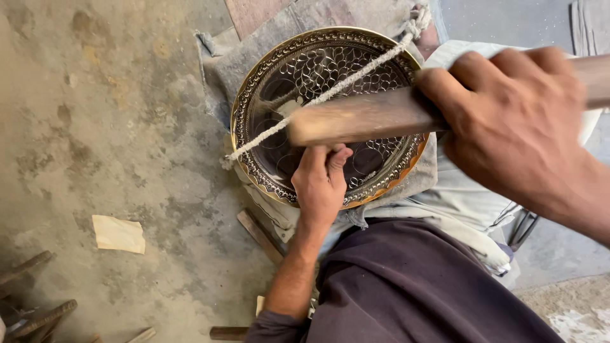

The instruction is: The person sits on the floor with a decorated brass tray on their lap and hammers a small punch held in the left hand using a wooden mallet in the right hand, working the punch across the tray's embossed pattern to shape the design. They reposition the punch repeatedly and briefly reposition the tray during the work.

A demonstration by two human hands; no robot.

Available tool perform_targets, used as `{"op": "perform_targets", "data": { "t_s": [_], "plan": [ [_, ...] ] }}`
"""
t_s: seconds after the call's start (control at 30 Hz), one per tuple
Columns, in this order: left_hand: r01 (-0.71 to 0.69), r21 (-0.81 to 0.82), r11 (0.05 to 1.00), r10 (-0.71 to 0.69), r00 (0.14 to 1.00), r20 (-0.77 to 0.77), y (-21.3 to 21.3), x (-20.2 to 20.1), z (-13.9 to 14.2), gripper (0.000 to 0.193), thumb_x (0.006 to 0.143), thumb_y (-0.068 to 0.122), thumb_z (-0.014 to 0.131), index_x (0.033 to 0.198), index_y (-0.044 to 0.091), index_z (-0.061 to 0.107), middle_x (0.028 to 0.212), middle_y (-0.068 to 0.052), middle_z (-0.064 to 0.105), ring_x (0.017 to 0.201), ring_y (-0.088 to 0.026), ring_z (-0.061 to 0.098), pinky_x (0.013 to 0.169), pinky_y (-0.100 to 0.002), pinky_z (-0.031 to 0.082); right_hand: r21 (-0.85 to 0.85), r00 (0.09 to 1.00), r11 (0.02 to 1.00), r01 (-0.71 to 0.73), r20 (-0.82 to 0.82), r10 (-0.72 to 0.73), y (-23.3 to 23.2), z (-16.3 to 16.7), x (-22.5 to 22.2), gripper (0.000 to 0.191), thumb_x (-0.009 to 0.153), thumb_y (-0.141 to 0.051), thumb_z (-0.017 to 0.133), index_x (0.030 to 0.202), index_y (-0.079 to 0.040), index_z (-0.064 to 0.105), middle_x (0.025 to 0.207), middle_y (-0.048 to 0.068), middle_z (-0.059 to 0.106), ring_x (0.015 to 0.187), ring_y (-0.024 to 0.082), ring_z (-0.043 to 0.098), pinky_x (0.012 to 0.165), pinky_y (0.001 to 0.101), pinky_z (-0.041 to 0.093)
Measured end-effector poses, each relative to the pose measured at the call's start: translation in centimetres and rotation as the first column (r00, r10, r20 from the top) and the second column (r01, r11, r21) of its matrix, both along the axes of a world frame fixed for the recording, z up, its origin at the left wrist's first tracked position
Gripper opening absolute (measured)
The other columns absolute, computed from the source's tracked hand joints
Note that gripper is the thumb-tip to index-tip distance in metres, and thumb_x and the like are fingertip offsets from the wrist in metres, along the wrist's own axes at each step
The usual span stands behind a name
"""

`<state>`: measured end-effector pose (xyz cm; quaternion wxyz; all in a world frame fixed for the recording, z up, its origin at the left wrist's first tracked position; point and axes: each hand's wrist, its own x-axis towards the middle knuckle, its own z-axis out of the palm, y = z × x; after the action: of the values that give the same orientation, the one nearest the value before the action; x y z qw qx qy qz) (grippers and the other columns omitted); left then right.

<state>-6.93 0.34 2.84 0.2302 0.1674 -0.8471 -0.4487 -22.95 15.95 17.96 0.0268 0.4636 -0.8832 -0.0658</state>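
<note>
A round brass tray (pixel 254 89) with engraved patterns and a scalloped rim lies on grey cloth, held down by a white rope (pixel 356 73) stretched across it. My left hand (pixel 321 181) rests on the tray's near part, fingers closed around a small tool that is mostly hidden. My right hand (pixel 508 121) is raised above the tray, shut on a wooden mallet (pixel 362 117) whose blurred head hovers over the left hand.
Grey cloth (pixel 254 47) pads the tray on a stained concrete floor (pixel 114 127). A scrap of paper (pixel 119 234) lies at the left. Wooden-handled tools (pixel 38 314) lie at the bottom left, a wooden stick (pixel 257 234) beside my left forearm. My dark-clothed lap (pixel 413 292) fills the bottom.
</note>
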Motion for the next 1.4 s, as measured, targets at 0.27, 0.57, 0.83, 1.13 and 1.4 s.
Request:
{"op": "perform_targets", "data": {
  "t_s": [0.27, 0.57, 0.83, 1.13, 1.4],
  "plan": [
    [-0.228, 0.376, 0.898, 0.221, 0.973, 0.063, 3.7, 1.9, -1.0, 0.025, 0.102, 0.022, 0.069, 0.105, 0.001, 0.055, 0.089, -0.006, 0.068, 0.077, -0.016, 0.074, 0.058, -0.029, 0.057, 0.048, 0.993, 0.994, -0.102, -0.047, 0.104, -0.8, 2.2, 0.5, 0.018, 0.088, -0.028, 0.066, 0.100, -0.016, 0.063, 0.084, 0.000, 0.066, 0.072, 0.017, 0.065, 0.070, 0.0359, 0.048],
    [0.401, -0.034, 0.915, -0.390, 0.905, 0.170, -0.9, -2.7, -1.0, 0.034, 0.101, 0.028, 0.070, 0.128, 0.013, 0.057, 0.094, -0.007, 0.069, 0.080, -0.026, 0.074, 0.066, -0.037, 0.060, 0.047, 0.772, 0.891, 0.451, 0.481, -0.416, 6.4, -1.6, -0.3, 0.053, 0.080, -0.025, 0.084, 0.125, -0.007, 0.063, 0.096, 0.016, 0.073, 0.083, 0.034, 0.073, 0.075, 0.0464, 0.058],
    [0.701, -0.020, 0.713, -0.681, 0.699, 0.219, -1.1, -8.3, 1.2, 0.033, 0.096, 0.013, 0.070, 0.127, 0.016, 0.060, 0.096, -0.008, 0.069, 0.086, -0.031, 0.073, 0.069, -0.039, 0.059, -0.257, 0.685, 0.684, 0.682, 0.550, -0.477, 11.6, -9.9, 6.3, 0.046, 0.091, -0.013, 0.074, 0.132, -0.003, 0.056, 0.101, 0.023, 0.070, 0.089, 0.041, 0.070, 0.077, 0.0459, 0.056],
    [0.958, -0.072, 0.279, -0.861, 0.283, 0.423, -0.8, -11.9, -1.2, 0.023, 0.093, 0.009, 0.060, 0.112, 0.020, 0.067, 0.082, -0.007, 0.069, 0.076, -0.031, 0.072, 0.060, -0.045, 0.055, -0.106, 0.497, 0.552, 0.827, 0.598, -0.629, 14.5, -15.1, 14.0, 0.051, 0.084, -0.007, 0.074, 0.131, -0.004, 0.056, 0.105, 0.021, 0.066, 0.091, 0.040, 0.066, 0.079, 0.0482, 0.054],
    [0.934, 0.039, 0.356, -0.858, 0.311, 0.408, -1.8, -12.0, -1.2, 0.032, 0.091, 0.004, 0.062, 0.119, 0.019, 0.063, 0.087, -0.006, 0.069, 0.079, -0.031, 0.072, 0.064, -0.044, 0.057, -0.224, 0.541, 0.538, 0.812, 0.633, -0.553, 13.4, -16.1, 12.8, 0.050, 0.080, -0.005, 0.074, 0.126, -0.001, 0.055, 0.104, 0.016, 0.069, 0.093, 0.031, 0.068, 0.080, 0.0430, 0.056]
  ]
}}
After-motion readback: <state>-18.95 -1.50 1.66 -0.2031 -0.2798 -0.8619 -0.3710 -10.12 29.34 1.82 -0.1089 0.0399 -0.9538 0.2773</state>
